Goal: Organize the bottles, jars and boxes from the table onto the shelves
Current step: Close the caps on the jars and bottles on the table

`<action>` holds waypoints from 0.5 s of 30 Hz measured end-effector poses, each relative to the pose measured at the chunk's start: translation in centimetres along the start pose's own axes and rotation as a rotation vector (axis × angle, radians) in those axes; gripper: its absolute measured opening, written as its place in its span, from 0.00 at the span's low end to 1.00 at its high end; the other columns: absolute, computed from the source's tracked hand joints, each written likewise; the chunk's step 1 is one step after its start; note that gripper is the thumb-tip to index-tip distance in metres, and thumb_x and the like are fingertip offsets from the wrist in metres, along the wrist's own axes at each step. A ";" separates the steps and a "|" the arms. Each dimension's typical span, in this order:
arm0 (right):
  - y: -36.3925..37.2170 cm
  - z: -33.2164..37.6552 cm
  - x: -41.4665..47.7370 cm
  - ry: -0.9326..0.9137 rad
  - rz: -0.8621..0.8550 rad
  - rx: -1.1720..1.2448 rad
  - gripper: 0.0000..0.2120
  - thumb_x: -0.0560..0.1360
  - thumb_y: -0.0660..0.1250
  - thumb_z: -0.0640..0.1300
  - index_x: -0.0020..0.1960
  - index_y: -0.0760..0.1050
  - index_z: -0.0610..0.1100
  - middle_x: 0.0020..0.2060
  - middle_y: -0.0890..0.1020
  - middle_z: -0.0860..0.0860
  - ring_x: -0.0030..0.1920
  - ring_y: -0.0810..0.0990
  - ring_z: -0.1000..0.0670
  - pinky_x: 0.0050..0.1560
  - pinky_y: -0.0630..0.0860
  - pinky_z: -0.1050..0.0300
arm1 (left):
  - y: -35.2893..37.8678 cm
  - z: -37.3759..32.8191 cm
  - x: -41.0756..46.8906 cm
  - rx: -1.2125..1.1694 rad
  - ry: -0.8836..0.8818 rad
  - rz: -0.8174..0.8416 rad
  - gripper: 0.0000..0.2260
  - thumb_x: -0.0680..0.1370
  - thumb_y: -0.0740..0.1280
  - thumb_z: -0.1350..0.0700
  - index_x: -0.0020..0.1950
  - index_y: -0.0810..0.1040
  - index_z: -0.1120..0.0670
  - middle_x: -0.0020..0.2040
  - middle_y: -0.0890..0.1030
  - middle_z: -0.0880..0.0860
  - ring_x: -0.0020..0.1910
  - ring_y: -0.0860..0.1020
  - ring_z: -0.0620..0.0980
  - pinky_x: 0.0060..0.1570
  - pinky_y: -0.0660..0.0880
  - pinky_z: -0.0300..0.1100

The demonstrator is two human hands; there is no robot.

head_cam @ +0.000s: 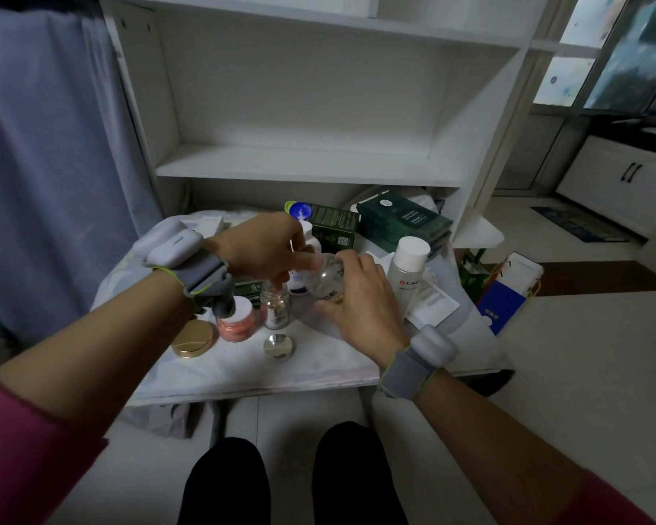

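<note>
The clear bottle [328,278] was held tilted above the middle of the table [243,369]. The right hand [360,297] gripped its body; the left hand [262,248] pinched its top end. A small glass jar [276,310] and a pink jar [236,322] stood just to its left, and a white-capped bottle [409,267] stood to its right. The white shelves [307,166] rose behind the table.

A white cloth [235,367] covers the desk [266,390], where a glossy gold lid [192,339] and a shiny metallic cap [279,346] lie near a glossy clear bottle [328,279], while the boxes [402,221] are dark green printed card, the shelves [303,166] matt white board and the curtain [46,164] soft blue cloth.
</note>
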State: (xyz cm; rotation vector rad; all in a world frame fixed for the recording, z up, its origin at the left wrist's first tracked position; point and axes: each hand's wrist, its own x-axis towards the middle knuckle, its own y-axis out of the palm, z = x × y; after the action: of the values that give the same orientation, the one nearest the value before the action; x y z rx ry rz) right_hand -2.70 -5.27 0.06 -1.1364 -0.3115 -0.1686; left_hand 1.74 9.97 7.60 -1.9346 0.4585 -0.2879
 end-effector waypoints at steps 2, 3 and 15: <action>0.1 0.1 -0.1 -0.001 -0.003 -0.006 0.29 0.71 0.73 0.51 0.67 0.64 0.46 0.61 0.71 0.46 0.62 0.69 0.43 0.60 0.71 0.48 | -0.1 0.1 0.0 0.002 -0.009 0.016 0.14 0.77 0.66 0.47 0.46 0.79 0.58 0.34 0.84 0.52 0.30 0.82 0.46 0.33 0.73 0.35; 0.2 0.1 -0.1 0.001 0.007 0.000 0.29 0.71 0.73 0.51 0.67 0.64 0.46 0.62 0.71 0.46 0.63 0.69 0.43 0.60 0.71 0.48 | -0.1 0.3 0.0 0.000 0.003 0.023 0.12 0.76 0.67 0.47 0.47 0.78 0.57 0.36 0.84 0.52 0.31 0.82 0.46 0.34 0.74 0.36; 0.4 -0.1 0.1 0.043 0.145 0.323 0.27 0.65 0.77 0.55 0.59 0.70 0.51 0.54 0.76 0.53 0.55 0.76 0.49 0.53 0.77 0.45 | -0.9 -0.3 -0.7 0.122 0.171 0.022 0.18 0.69 0.75 0.60 0.55 0.75 0.48 0.48 0.78 0.46 0.46 0.79 0.47 0.49 0.77 0.45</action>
State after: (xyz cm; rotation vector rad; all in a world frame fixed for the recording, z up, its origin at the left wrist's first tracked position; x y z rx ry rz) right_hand -2.47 -5.14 -0.31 -0.8299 -0.2077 -0.0129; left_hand 1.17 10.31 8.59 -1.7928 0.5616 -0.4591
